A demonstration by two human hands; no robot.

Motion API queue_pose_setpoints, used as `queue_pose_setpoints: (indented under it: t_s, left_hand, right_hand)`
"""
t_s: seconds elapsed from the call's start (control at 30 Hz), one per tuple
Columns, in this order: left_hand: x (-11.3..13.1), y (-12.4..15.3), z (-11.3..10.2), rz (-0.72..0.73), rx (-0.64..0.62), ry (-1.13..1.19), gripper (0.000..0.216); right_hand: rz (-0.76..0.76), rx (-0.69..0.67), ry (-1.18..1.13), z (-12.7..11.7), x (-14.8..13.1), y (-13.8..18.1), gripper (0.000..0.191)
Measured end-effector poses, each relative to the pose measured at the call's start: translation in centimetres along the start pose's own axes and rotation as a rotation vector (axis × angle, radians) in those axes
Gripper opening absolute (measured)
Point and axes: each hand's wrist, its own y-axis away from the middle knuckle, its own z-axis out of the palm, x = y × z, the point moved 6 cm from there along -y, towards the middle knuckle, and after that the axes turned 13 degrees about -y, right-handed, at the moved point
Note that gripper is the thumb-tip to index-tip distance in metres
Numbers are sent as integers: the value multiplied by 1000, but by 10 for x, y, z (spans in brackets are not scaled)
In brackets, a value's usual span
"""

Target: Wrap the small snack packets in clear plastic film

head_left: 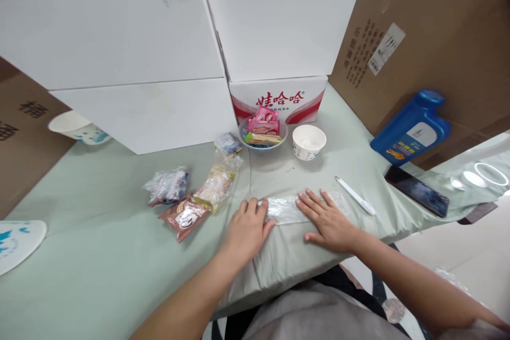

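Observation:
A clear plastic bag (283, 208) lies flat on the pale green tablecloth near the table's front edge. My left hand (247, 228) rests on the bag's left end with fingers together and stretched out. My right hand (327, 220) lies flat on the bag's right part, fingers spread. Neither hand grips anything. To the left lie several snack packets: a clear one (167, 186), a brown one (184, 216) and a yellowish one (217, 183).
A small bowl (263, 141) with pink and yellow snack packets and an empty white paper cup (308, 142) stand behind the bag. A white pen (355, 195), a black phone (417, 190) and a blue bottle (412, 127) lie right. White and brown cartons wall the back.

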Motion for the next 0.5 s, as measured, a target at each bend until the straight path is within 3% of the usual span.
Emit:
queue_pose_setpoints:
  t_s: [0.1,0.2,0.37,0.43,0.5]
  left_hand:
    - [-9,0,3,-78,-84,-23,54]
    - [-15,-1,4,-81,-92,-4,54]
    - [-11,-1,-2,-90,33,15,52]
    - [-1,3,-9,-63,125,58,41]
    - [16,8,-14,58,174,154,28]
  right_hand:
    - [58,-65,-9,11,7,4,83]
    - [125,-16,37,5,21,24,87]
    - [90,40,87,-5,20,78,94]
    - [41,64,70,-4,10,98,79]
    - [11,128,34,-6,0,114,47]
